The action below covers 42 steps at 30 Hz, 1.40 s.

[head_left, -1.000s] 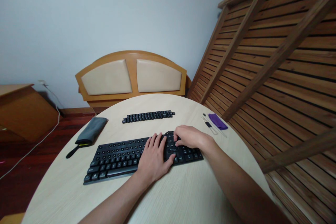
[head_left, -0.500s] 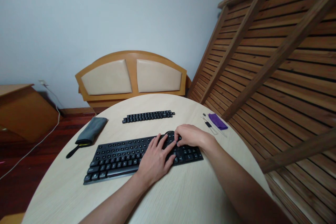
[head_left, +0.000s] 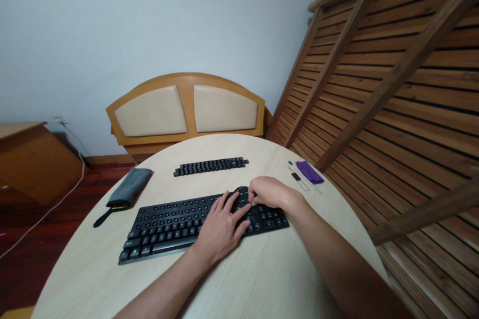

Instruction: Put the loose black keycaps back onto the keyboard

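Note:
A black keyboard (head_left: pixel 166 245) lies slightly aslant on the table. Its upper rows show bare key mounts, while keycaps sit on the lower rows and at the right end. My left hand (head_left: pixel 223 227) rests palm down on its right-hand part, fingers spread. Beside it my right hand (head_left: pixel 270 192) is bent down over the keyboard, thumb and fingers pinched together close to the left index fingertip. Whatever the pinch holds is hidden. Behind the keyboard, loose black keycaps (head_left: pixel 209 166) stand in tight rows.
The round pale table (head_left: pixel 295 269) carries a grey pouch (head_left: pixel 130 187) with a black strap at left. On the right lie a purple cloth (head_left: pixel 310 172) and a wire tool with a black grip (head_left: pixel 295 177). Wooden slats (head_left: pixel 374 109) lean close on the right.
Both hands stay at nearly the same place on the keyboard. The right fingertips have shifted very slightly; the whole view has moved a little.

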Tool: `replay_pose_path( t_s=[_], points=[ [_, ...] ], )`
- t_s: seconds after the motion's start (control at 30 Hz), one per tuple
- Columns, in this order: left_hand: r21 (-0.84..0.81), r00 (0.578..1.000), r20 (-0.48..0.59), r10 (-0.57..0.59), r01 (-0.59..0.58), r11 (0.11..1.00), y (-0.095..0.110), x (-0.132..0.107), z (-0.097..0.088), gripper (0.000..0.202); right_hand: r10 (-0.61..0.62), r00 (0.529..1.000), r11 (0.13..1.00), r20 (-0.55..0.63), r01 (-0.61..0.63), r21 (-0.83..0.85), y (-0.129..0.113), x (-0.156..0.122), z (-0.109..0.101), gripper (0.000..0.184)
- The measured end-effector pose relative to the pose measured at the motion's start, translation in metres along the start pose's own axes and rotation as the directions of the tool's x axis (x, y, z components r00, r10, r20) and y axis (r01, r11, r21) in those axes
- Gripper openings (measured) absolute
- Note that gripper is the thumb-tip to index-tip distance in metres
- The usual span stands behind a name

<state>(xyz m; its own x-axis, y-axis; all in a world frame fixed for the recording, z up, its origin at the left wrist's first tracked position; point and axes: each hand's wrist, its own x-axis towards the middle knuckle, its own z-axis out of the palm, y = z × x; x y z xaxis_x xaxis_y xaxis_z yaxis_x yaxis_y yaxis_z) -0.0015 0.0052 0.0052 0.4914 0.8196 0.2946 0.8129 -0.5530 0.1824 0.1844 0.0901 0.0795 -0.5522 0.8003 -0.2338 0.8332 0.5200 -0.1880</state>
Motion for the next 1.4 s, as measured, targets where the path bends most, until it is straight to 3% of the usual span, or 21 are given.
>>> replay_pose_path(
  t_s=[0.23,0.3,0.43,0.6,0.77,0.93,1.1,1.23,1.27,1.4],
  points=[
    [0.001,1.0,-0.003,0.004,-0.004,1.0,0.001,-0.001,0.0,0.044,-0.074,0.997,0.994,0.005,0.074,0.084,0.009,0.0,-0.003,0.014],
    [0.001,1.0,-0.012,0.007,-0.007,1.0,0.001,-0.001,0.001,0.044,-0.083,0.995,0.988,-0.047,0.089,0.128,0.013,0.001,-0.004,0.016],
    [-0.01,1.0,-0.029,0.002,-0.002,1.0,0.001,-0.002,0.002,0.043,0.077,0.964,0.992,-0.255,-0.05,0.112,0.028,0.014,0.004,0.02],
    [-0.018,1.0,-0.011,-0.019,0.019,1.0,0.002,-0.001,0.001,0.043,0.238,0.926,0.969,-0.292,-0.208,0.132,0.047,0.049,0.024,0.039],
    [-0.018,1.0,-0.006,-0.025,0.025,1.0,0.002,-0.001,-0.001,0.042,0.276,0.899,0.961,-0.341,-0.258,0.098,0.049,0.076,0.03,0.045],
    [-0.034,0.999,-0.022,-0.034,0.033,0.999,0.002,-0.001,-0.001,0.041,0.254,0.901,0.967,-0.351,-0.247,0.066,0.045,0.083,0.03,0.035],
    [-0.072,0.998,-0.013,-0.06,0.059,0.996,0.001,0.0,-0.002,0.043,0.255,0.903,0.967,-0.345,-0.243,0.078,0.045,0.071,0.028,0.021],
    [-0.155,0.994,-0.032,-0.103,0.097,0.983,-0.002,0.003,-0.002,0.039,0.234,0.901,0.972,-0.364,-0.208,0.11,0.038,0.042,0.026,0.021],
    [-0.18,0.992,-0.044,-0.118,0.108,0.978,-0.002,0.004,-0.001,0.038,0.213,0.901,0.976,-0.377,-0.178,0.127,0.034,0.032,0.026,0.021],
    [-0.271,0.979,-0.078,-0.19,0.162,0.949,-0.006,0.005,0.003,0.039,0.042,0.883,0.932,-0.468,0.133,0.336,0.017,-0.006,0.038,0.017]
  ],
)
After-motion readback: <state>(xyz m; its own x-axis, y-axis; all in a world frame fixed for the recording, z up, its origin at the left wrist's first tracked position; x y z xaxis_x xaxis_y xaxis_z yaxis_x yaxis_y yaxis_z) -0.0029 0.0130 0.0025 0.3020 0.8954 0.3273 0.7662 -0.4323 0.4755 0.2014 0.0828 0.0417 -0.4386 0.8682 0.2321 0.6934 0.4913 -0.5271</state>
